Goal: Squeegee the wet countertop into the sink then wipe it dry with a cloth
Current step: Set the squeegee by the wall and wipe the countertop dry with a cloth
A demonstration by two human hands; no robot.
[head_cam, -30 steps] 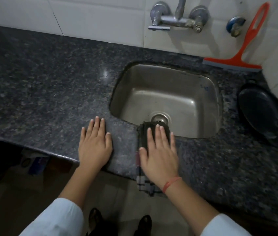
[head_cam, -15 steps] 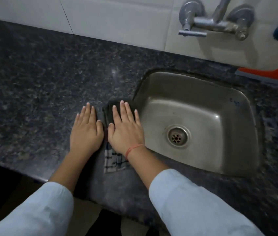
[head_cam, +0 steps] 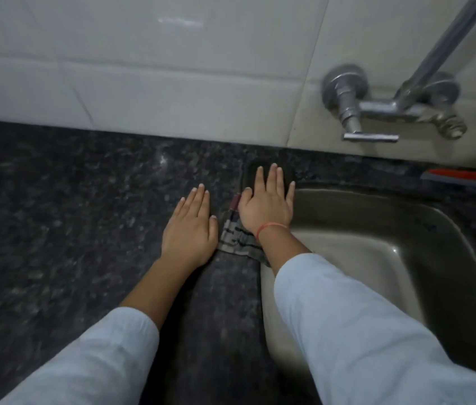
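Note:
A dark checked cloth (head_cam: 238, 239) lies flat on the black speckled countertop (head_cam: 70, 217), just left of the steel sink (head_cam: 377, 244). My right hand (head_cam: 267, 206) presses flat on the cloth with fingers spread, its fingertips near the sink's far left corner. My left hand (head_cam: 190, 229) rests flat on the bare countertop beside it, holding nothing. The orange squeegee (head_cam: 470, 173) shows only as a strip at the right edge, by the wall behind the sink.
A white tiled wall (head_cam: 143, 68) backs the countertop. A chrome wall tap (head_cam: 377, 109) with a long spout sticks out above the sink's far side. The dark countertop stretches away to the left.
My right hand has slid the cloth from the sink's front rim, along its left side, toward the wall. My left hand moved along beside it. The view has come closer.

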